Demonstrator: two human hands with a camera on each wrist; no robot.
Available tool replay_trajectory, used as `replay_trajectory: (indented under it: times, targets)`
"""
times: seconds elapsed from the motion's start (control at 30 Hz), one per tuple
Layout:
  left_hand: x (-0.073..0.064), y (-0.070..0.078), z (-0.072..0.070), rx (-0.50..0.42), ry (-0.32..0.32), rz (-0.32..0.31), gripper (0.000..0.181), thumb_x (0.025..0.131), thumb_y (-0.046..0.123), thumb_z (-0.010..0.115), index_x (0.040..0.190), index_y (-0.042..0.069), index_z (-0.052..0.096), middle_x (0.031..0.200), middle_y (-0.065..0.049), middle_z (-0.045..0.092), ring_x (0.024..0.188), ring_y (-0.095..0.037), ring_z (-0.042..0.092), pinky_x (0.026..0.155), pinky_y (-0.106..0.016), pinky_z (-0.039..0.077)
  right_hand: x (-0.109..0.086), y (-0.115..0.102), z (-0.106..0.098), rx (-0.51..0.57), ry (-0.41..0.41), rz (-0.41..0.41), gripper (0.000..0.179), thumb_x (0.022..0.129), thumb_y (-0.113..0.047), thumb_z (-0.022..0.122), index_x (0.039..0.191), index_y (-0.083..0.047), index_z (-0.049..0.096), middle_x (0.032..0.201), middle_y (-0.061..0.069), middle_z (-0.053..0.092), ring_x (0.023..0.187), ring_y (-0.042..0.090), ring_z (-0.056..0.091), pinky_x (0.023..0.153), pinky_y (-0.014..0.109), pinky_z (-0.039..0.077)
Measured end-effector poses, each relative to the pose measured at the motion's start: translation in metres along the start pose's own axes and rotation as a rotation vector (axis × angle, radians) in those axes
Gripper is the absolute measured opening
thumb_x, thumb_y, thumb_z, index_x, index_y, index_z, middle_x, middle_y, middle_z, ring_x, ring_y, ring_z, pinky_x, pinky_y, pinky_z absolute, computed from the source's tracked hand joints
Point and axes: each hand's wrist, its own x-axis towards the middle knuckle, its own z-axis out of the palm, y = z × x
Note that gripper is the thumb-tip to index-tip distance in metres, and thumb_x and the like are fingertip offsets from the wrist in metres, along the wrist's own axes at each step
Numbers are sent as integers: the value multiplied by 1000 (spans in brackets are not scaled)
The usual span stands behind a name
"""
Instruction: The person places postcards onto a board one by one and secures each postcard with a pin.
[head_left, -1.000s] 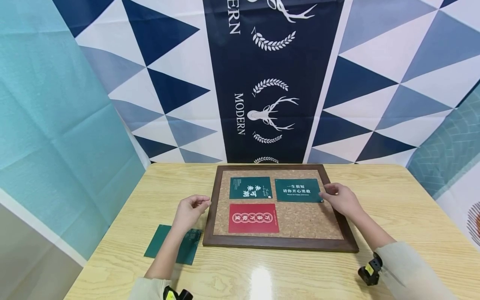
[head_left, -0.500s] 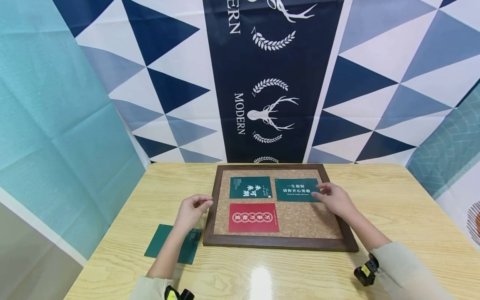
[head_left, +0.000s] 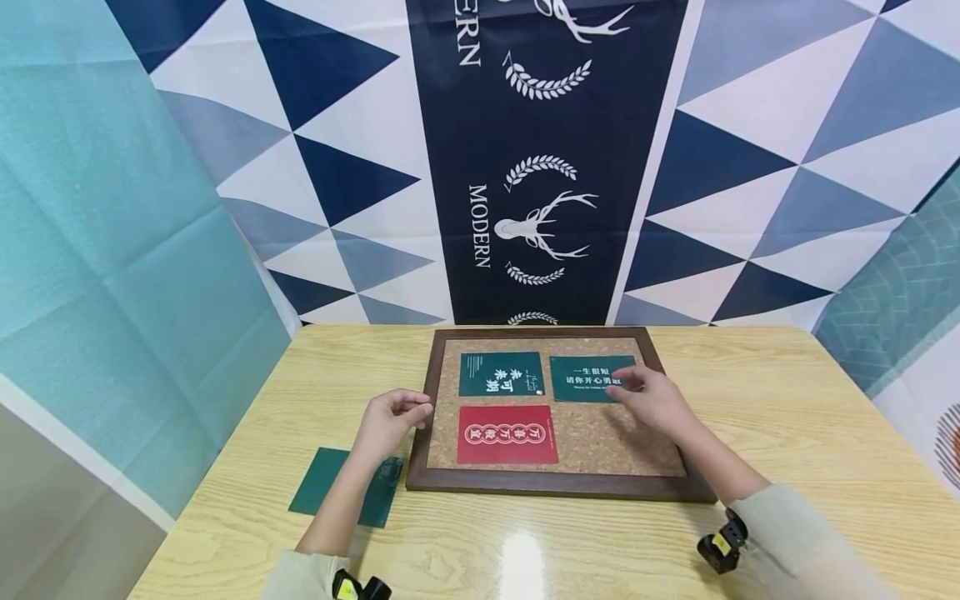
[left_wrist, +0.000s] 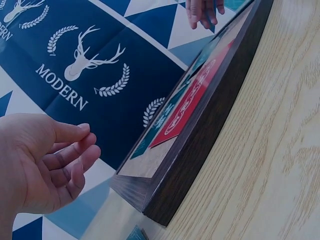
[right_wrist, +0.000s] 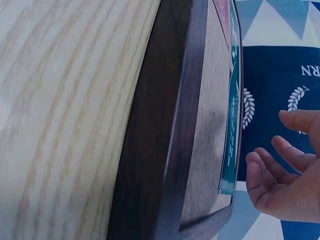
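A brown-framed corkboard [head_left: 600, 433] lies on the table with two dark green cards and a red card [head_left: 507, 434] on it. My right hand [head_left: 654, 404] hovers over the board, fingers spread apart and nothing between them, overlapping the right end of the right green card [head_left: 581, 379]. The left green card [head_left: 491, 374] has a small pale pin at its lower right corner. By the board's left frame, my left hand [head_left: 392, 421] hangs in the air, thumb near the index fingertip, other fingers loosely curled. In the left wrist view nothing shows in that hand [left_wrist: 55, 162].
Another dark green card [head_left: 318, 482] lies on the wooden table [head_left: 600, 550] left of the board, partly hidden under my left forearm. A patterned cloth [head_left: 540, 167] hangs behind the table, and a turquoise cloth [head_left: 135, 250] on the left.
My right hand has moved left from the right card's edge to over its printed text. The left hand has drifted slightly right, over the board's frame. The cards stay in place.
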Motion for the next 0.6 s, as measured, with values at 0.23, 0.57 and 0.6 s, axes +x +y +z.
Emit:
replay_trajectory:
  times: [0.23, 0.57, 0.6]
  targets:
    - [0, 2, 3, -7, -30, 13, 15, 88, 15, 65, 100, 6, 69, 85, -8, 69, 73, -17, 65, 70, -30, 50, -1, -4, 6, -7, -27, -3, 45, 91, -35, 58, 123, -3, 56, 107, 17, 60, 92, 25, 55, 68, 29, 45]
    - [0, 3, 8, 7, -61, 9, 17, 89, 14, 62, 102, 4, 68, 89, -13, 66, 79, -21, 62, 60, -27, 46, -1, -10, 16, 29, -49, -9, 41, 91, -31, 59, 122, -3, 56, 106, 15, 60, 91, 23, 55, 66, 28, 45]
    - [0, 3, 8, 6, -66, 10, 16, 90, 14, 62, 101, 4, 68, 89, -14, 66, 79, -23, 61, 59, -27, 46, -1, -10, 17, 33, -48, -10, 41, 91, -31, 59, 122, -3, 57, 105, 15, 60, 91, 23, 55, 67, 27, 45]
